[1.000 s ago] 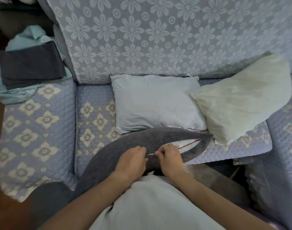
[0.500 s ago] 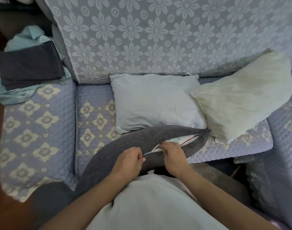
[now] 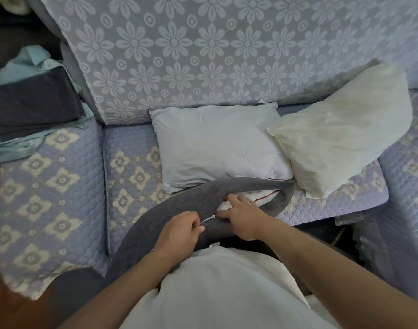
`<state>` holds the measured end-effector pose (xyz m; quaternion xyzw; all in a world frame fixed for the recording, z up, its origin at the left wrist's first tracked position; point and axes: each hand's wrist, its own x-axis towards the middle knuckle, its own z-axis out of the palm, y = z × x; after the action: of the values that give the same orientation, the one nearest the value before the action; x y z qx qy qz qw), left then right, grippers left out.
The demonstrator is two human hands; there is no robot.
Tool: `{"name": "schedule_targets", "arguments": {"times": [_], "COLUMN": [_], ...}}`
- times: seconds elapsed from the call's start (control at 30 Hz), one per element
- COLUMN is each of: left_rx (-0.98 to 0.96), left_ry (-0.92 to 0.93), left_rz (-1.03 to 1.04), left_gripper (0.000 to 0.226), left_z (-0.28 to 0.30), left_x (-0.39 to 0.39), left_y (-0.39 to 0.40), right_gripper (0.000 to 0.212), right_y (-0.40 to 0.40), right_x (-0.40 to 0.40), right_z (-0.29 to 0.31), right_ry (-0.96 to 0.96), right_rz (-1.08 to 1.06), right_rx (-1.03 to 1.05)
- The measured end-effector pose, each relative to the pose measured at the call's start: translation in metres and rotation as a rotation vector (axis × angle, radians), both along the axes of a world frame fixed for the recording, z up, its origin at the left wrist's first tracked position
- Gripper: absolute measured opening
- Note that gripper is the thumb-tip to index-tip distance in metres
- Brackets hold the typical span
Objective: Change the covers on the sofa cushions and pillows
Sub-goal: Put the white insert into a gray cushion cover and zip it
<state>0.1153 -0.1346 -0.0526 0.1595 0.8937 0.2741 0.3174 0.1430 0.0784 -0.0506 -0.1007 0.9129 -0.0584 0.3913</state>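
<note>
Working on the grey cover (image 3: 179, 210), lying across the front edge of the sofa seat (image 3: 132, 167) and over the lap. Left hand (image 3: 179, 233) pinching the little silver zipper pull (image 3: 209, 219), fingers curled tight around it. Right hand (image 3: 241, 216) pressing down on the white pillow insert (image 3: 253, 195) poking out of the open end, fingers laid fairly flat and spread, not really gripping anything. Red stitching showing along the insert's edge. Sitting just behind on the seat: a bare pale blue pillow (image 3: 217, 148) and, leaning against its right side, a bare cream pillow (image 3: 341, 134). Resting on the armrest off to the left, a folded dark cloth (image 3: 34, 103) on top of some light teal fabric (image 3: 25, 65).
</note>
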Motion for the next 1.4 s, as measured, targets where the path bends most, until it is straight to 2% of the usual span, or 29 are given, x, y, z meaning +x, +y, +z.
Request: {"name": "schedule_targets", "arguments": {"times": [0.13, 0.23, 0.4, 0.47, 0.57, 0.63, 0.7, 0.73, 0.83, 0.93, 1.13, 1.2, 1.37, 1.4], "left_rx": [-0.008, -0.004, 0.060, 0.081, 0.079, 0.100, 0.131, 0.139, 0.141, 0.131, 0.126, 0.123, 0.132, 0.140], "left_ry": [0.003, 0.030, 0.041, 0.054, 0.096, 0.149, 0.180, 0.191, 0.217, 0.229, 0.233, 0.244, 0.231, 0.223], "left_rz": [-0.063, -0.082, -0.170, -0.158, -0.144, -0.165, -0.174, -0.181, -0.208, -0.211, -0.189, -0.167, -0.099, -0.101], "left_gripper": [0.021, 0.022, 0.022, 0.022, 0.020, 0.021, 0.021, 0.021, 0.021, 0.019, 0.016, 0.016, 0.015, 0.016], "left_z": [0.003, 0.004, 0.005, 0.005, 0.000, -0.004, -0.006, -0.007, -0.008, -0.009, -0.010, -0.010, -0.009, -0.009], "left_x": [0.000, 0.001, 0.004, 0.004, 0.000, -0.002, -0.001, 0.000, 0.004, 0.005, 0.011, 0.013, 0.011, 0.010], "left_y": [0.003, 0.003, -0.005, -0.007, -0.007, -0.007, -0.006, -0.006, -0.004, -0.004, -0.006, -0.005, -0.007, -0.007], "right_gripper": [0.047, 0.057, 0.064, 0.065, 0.061, 0.051, 0.036, 0.029, 0.034, 0.037, 0.030, 0.014, 0.013, 0.013], "right_y": [0.001, 0.001, -0.004, -0.007, -0.016, -0.025, -0.035, -0.040, -0.047, -0.047, -0.049, -0.040, -0.023, -0.022], "right_x": [-0.001, 0.005, 0.015, 0.011, 0.013, 0.021, 0.026, 0.025, 0.009, -0.002, -0.008, -0.012, -0.016, -0.014], "right_z": [-0.005, -0.010, -0.017, -0.015, -0.002, 0.007, 0.013, 0.014, 0.014, 0.009, 0.008, 0.007, 0.016, 0.015], "right_ry": [0.004, -0.011, -0.063, -0.084, -0.121, 0.008, 0.183, 0.192, 0.019, -0.036, -0.182, -0.282, -0.717, -0.777], "right_rz": [-0.040, -0.073, -0.032, -0.062, -0.274, -0.490, -0.710, -0.776, -0.914, -1.009, -0.999, -1.133, -1.770, -1.844], "right_rx": [0.160, 0.227, 0.255, 0.203, -0.033, -0.176, -0.217, -0.209, -0.182, -0.152, -0.012, -0.135, -0.647, -0.733]}}
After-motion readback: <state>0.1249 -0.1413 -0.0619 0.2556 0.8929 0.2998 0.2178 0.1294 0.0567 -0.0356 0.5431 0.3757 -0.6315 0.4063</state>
